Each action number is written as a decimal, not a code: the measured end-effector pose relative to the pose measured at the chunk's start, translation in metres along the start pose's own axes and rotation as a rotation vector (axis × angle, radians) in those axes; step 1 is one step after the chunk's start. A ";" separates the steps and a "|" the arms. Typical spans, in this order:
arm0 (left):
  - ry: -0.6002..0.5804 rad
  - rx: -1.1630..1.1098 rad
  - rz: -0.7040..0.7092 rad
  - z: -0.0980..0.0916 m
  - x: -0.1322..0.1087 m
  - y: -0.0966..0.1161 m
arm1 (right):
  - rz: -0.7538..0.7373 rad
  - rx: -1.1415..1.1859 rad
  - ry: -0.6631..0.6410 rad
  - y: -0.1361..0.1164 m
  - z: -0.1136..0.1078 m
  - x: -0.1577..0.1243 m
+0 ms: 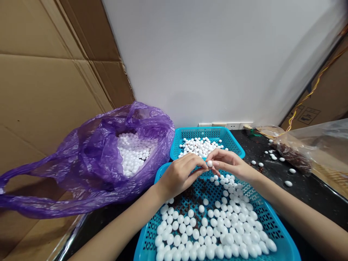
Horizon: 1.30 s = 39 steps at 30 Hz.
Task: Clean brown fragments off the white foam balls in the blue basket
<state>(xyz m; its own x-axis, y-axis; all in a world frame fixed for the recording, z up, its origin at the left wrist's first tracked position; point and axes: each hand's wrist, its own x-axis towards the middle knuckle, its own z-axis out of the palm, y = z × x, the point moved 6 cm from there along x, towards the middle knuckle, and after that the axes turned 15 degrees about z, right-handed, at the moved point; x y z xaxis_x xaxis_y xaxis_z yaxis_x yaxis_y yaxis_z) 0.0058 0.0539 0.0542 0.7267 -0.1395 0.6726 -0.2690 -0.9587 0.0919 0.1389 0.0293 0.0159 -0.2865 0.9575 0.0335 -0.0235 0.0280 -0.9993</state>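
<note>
Over the near blue basket (282, 232) my two hands meet, fingertips almost touching. Between the thumb and fingers of my right hand (227, 162) is a small white egg-shaped piece (209, 164). My left hand (182, 173) is closed in a pinch against the piece's left side; whatever lies between its fingertips is too small to make out. Many similar white pieces (187, 230) fill the front and right of the near basket. Small dark reddish-brown bits (187, 199) lie on its floor, below my left hand.
A second blue basket (236, 145) with white pieces stands behind, against the wall. On the left sits an open purple plastic bag (92, 145) of white pieces, beside cardboard (49, 83). Loose white pieces (288, 183) and a clear bag of brown bits (293, 156) lie on the black tabletop (269, 177).
</note>
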 end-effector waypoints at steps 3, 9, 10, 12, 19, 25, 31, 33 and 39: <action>0.005 -0.005 -0.004 0.000 -0.001 -0.001 | 0.016 0.005 -0.003 0.001 0.000 0.000; 0.002 0.001 0.012 0.000 0.000 0.001 | 0.012 0.024 -0.037 -0.001 0.002 -0.002; 0.007 0.006 0.026 -0.001 0.001 0.002 | 0.008 0.030 -0.042 -0.001 0.002 -0.002; 0.019 0.017 0.052 -0.001 0.001 0.003 | -0.004 0.044 -0.049 -0.001 0.002 -0.002; 0.007 0.025 0.055 -0.001 0.001 0.004 | -0.009 0.061 -0.079 -0.001 0.004 -0.002; -0.003 0.019 0.067 -0.001 0.000 0.005 | -0.002 0.057 -0.099 0.000 0.006 -0.002; 0.017 0.053 0.070 -0.002 -0.001 0.004 | 0.009 0.070 -0.101 0.001 0.007 -0.003; 0.019 0.068 0.073 -0.002 -0.001 0.004 | 0.010 0.070 -0.100 0.000 0.007 -0.004; -0.001 0.122 0.066 -0.003 0.000 0.006 | 0.021 0.051 -0.096 0.000 0.007 -0.005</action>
<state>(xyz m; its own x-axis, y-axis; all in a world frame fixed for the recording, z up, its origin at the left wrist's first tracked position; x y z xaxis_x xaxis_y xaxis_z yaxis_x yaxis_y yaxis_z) 0.0025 0.0490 0.0570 0.7103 -0.2035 0.6738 -0.2376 -0.9704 -0.0426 0.1336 0.0227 0.0159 -0.3774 0.9259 0.0167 -0.0647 -0.0083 -0.9979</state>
